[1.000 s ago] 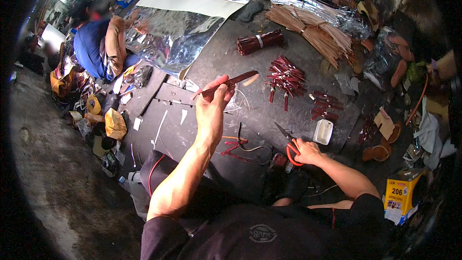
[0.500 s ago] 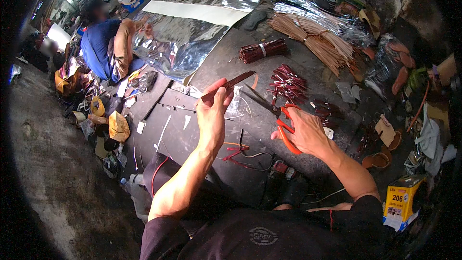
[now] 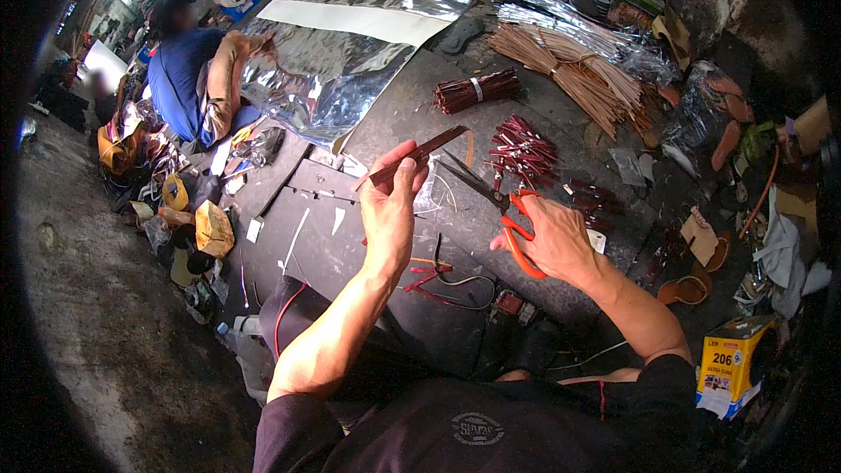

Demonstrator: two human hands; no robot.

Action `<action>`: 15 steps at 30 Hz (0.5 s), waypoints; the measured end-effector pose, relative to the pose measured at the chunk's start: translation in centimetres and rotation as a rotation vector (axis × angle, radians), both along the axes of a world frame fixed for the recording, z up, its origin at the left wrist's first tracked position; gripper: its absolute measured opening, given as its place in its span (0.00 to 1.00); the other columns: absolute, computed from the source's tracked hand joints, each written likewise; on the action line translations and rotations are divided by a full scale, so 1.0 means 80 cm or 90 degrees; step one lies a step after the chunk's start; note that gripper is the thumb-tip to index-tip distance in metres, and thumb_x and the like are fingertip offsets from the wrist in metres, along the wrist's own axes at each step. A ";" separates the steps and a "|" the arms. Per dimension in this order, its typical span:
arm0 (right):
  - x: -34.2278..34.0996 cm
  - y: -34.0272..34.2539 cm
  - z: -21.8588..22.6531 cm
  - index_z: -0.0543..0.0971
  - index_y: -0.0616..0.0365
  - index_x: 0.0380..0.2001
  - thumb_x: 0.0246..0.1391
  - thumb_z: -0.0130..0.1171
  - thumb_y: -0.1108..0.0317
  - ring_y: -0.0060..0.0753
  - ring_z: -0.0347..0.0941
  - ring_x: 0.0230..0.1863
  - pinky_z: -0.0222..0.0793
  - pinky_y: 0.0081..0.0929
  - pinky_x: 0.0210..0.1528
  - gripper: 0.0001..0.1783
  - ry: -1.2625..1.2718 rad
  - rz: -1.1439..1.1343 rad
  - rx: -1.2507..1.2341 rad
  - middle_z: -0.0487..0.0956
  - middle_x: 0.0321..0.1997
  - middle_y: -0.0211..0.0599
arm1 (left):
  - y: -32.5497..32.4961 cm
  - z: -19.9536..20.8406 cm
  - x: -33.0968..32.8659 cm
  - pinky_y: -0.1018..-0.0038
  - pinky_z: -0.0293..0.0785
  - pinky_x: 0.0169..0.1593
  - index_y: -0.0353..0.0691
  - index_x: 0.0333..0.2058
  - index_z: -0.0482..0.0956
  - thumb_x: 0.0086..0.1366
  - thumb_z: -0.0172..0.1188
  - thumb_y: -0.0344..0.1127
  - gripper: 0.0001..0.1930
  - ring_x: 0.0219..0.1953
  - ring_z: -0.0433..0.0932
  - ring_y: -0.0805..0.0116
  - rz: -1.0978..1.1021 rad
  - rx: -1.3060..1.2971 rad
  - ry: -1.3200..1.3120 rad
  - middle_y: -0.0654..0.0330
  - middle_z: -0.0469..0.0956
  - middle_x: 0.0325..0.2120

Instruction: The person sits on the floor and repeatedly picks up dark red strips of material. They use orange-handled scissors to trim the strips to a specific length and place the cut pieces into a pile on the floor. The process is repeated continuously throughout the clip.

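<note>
My left hand [image 3: 390,201] is closed around thin dark brown strips [image 3: 429,149], which slant up to the right beyond my fingers. My right hand [image 3: 556,241] grips orange-handled scissors [image 3: 517,254], fingers wrapped through the handles. The scissors' dark blades point up and left, slightly apart, with their tips just below the right end of the strips. A thin orange-brown strip [image 3: 469,149] curves beside that end. Beyond the scissors lies a pile of short dark red strips [image 3: 521,153] with pale ends.
A banded bundle of dark strips [image 3: 477,91] and a larger tan bundle [image 3: 578,74] lie farther off. Shiny sheeting [image 3: 324,79] covers the far left, beside a crouching person in blue [image 3: 184,79]. Red scraps [image 3: 429,280] lie near me; a yellow box [image 3: 738,359] stands at right.
My left hand has shifted slightly right with the strips. The curved orange-brown strip beside their end sits differently, and the scissor blades have shifted a little.
</note>
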State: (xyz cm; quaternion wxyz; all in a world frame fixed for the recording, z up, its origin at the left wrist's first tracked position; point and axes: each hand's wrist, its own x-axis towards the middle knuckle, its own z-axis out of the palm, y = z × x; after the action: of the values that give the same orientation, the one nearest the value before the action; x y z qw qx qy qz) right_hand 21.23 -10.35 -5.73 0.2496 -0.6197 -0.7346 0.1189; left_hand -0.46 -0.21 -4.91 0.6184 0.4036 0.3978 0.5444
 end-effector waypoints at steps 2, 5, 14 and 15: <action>0.000 0.000 0.000 0.71 0.64 0.41 0.40 0.74 0.44 0.53 0.77 0.31 0.72 0.42 0.34 0.37 0.006 0.005 0.007 0.78 0.29 0.49 | -0.001 0.001 0.001 0.76 0.75 0.56 0.29 0.53 0.72 0.72 0.52 0.29 0.14 0.48 0.78 0.69 0.000 0.009 0.012 0.53 0.78 0.46; 0.002 0.000 -0.004 0.71 0.64 0.41 0.40 0.74 0.43 0.53 0.77 0.30 0.72 0.42 0.33 0.37 0.003 0.002 0.012 0.78 0.29 0.49 | -0.004 0.005 0.002 0.76 0.75 0.55 0.29 0.53 0.72 0.72 0.53 0.29 0.14 0.49 0.78 0.69 -0.003 0.010 0.024 0.53 0.78 0.46; 0.000 0.000 0.001 0.73 0.63 0.39 0.40 0.73 0.40 0.54 0.78 0.31 0.73 0.42 0.32 0.38 -0.037 -0.034 0.029 0.78 0.29 0.50 | -0.013 0.010 0.006 0.74 0.75 0.57 0.29 0.53 0.72 0.71 0.53 0.29 0.15 0.50 0.77 0.68 -0.024 0.027 0.066 0.52 0.77 0.47; 0.000 -0.001 0.001 0.73 0.63 0.39 0.39 0.72 0.39 0.54 0.78 0.31 0.73 0.42 0.31 0.39 -0.048 -0.042 0.022 0.79 0.29 0.50 | -0.013 0.009 0.007 0.74 0.75 0.57 0.29 0.54 0.72 0.71 0.53 0.30 0.15 0.50 0.77 0.68 -0.025 0.024 0.060 0.52 0.77 0.47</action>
State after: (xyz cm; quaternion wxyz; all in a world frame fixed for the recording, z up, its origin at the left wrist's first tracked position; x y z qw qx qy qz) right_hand 21.26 -10.41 -5.64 0.2362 -0.6431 -0.7246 0.0745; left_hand 0.07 -1.23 -4.22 0.6019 0.4479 0.4081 0.5202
